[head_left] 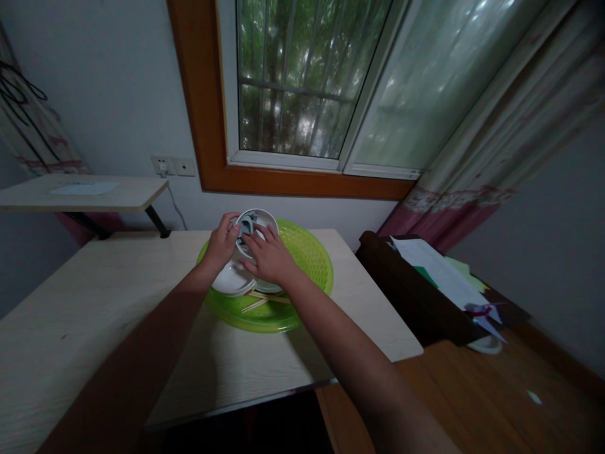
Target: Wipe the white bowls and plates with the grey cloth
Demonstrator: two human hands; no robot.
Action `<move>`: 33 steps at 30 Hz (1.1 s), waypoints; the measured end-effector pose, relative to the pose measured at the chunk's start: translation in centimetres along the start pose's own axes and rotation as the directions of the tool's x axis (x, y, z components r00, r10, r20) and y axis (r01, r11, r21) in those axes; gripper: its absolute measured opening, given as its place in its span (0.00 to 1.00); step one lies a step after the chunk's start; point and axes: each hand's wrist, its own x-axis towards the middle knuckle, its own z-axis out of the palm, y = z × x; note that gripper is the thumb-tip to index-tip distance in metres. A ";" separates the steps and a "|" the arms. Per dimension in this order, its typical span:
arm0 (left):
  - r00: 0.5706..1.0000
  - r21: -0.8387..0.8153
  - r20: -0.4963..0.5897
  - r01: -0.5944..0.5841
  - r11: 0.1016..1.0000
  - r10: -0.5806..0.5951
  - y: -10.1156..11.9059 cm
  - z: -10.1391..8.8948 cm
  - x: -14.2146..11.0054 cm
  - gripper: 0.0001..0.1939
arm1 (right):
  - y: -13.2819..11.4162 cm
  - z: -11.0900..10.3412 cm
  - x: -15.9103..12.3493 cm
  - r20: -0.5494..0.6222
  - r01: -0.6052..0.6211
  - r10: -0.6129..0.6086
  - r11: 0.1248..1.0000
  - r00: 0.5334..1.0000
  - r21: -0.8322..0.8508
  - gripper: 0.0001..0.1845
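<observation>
A round green plastic basket (309, 258) sits on a pale wooden table (94, 315). Both hands are inside it on a white bowl with a blue pattern (255, 222), which is tipped up toward me. My left hand (221, 243) grips the bowl's left rim with curled fingers. My right hand (268, 255) lies over the bowl's lower right side, fingers pressed on it. Under the hands lie other white dishes (231, 282) and wooden chopsticks (259, 301).
A small side shelf (80, 192) stands at the left by a wall socket (172, 166). A barred window (293, 82) and a curtain (496, 145) are behind. At the right a dark low cabinet (416, 296) holds papers (444, 271). Wooden floor lies beyond the table's edge.
</observation>
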 end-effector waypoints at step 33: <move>0.987 0.054 -0.156 -0.028 0.998 0.036 0.2 -0.4 0.2 0.26 | 0.1 -1.0 -0.1 -0.056 -0.066 0.079 0.978 0.995 0.200 0.16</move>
